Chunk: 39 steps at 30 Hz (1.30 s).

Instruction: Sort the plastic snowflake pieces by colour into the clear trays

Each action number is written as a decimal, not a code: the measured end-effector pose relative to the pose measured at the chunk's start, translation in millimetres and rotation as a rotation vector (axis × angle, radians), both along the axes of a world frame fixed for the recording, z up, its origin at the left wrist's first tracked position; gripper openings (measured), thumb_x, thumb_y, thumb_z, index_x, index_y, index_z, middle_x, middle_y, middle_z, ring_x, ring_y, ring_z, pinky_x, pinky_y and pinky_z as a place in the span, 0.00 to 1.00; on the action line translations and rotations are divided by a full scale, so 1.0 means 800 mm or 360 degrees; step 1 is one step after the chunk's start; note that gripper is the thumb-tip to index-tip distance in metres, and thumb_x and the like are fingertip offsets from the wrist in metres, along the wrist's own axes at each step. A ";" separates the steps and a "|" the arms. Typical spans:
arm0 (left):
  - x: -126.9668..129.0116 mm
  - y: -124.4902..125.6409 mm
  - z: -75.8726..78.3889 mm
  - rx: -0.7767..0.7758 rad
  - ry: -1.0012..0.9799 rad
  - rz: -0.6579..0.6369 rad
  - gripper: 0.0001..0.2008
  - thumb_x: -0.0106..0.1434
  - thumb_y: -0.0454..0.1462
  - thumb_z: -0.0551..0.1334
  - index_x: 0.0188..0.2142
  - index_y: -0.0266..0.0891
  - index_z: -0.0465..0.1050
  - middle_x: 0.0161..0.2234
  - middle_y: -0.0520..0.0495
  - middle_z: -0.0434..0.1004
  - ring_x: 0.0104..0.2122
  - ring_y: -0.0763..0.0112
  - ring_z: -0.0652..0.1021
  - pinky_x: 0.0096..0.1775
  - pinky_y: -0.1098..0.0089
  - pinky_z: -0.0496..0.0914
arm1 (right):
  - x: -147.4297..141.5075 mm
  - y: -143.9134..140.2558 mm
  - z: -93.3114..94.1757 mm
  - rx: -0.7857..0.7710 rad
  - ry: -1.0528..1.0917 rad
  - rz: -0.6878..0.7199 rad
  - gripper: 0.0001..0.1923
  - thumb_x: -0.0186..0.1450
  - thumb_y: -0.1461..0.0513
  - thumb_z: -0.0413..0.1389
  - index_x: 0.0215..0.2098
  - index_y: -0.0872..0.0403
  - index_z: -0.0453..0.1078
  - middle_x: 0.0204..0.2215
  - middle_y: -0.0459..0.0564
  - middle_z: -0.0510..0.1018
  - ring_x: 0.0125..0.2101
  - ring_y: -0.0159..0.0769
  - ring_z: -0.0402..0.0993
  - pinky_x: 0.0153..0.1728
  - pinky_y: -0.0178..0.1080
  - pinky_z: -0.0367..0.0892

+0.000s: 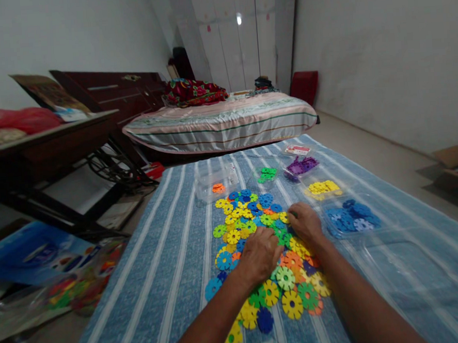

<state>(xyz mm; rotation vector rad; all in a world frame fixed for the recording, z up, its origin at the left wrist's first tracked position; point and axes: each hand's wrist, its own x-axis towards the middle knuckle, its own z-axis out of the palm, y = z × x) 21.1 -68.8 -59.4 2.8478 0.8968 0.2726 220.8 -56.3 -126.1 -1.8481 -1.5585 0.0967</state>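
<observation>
Striped cloth (172,258) in bedroom; beyond disc pile (256,242), tubs (214,185) hold sorted discs. Both hands (259,255) (305,222) on pile, grip unclear.

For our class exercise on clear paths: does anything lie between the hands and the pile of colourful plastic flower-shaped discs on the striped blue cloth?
Nothing visible does. Both the left hand and right hand already rest directly on the pile of colourful plastic flower-shaped discs.
</observation>
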 end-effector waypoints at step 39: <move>-0.075 0.004 0.032 -0.0743 -0.0720 0.0660 0.10 0.61 0.40 0.58 0.29 0.40 0.76 0.26 0.51 0.77 0.28 0.70 0.76 0.32 0.72 0.68 | 0.002 -0.002 0.004 -0.0041 0.0004 -0.0015 0.10 0.62 0.63 0.51 0.29 0.54 0.75 0.31 0.50 0.75 0.35 0.36 0.67 0.37 0.36 0.57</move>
